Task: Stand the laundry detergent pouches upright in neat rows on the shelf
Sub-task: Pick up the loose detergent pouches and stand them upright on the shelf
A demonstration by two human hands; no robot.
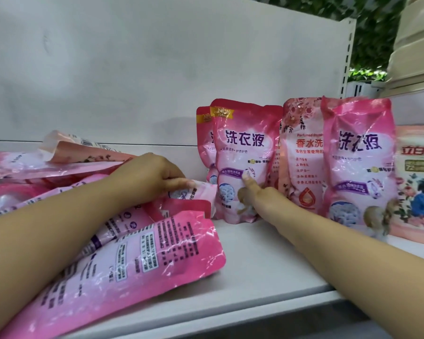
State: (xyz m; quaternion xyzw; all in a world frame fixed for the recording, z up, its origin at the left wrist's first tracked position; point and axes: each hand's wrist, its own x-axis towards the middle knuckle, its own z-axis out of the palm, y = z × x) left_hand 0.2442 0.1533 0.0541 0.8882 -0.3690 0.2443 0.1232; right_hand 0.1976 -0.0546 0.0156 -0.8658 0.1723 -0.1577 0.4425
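a glossy pink plastic detergent pouch [123, 260] is lying flat on the white shelf [267, 272], nearest. the left hand [152, 177] is pinching another lying pouch [196, 192] with its fingers. the right hand [260, 194] is touching an upright pink pouch [240, 152] with one finger stretched out; more are standing beside it.

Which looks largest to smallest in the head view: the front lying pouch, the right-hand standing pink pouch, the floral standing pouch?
1. Front lying pouch, though it is nearest the camera.
2. Right-hand standing pink pouch.
3. Floral standing pouch, partly hidden, so its rank is unsure.
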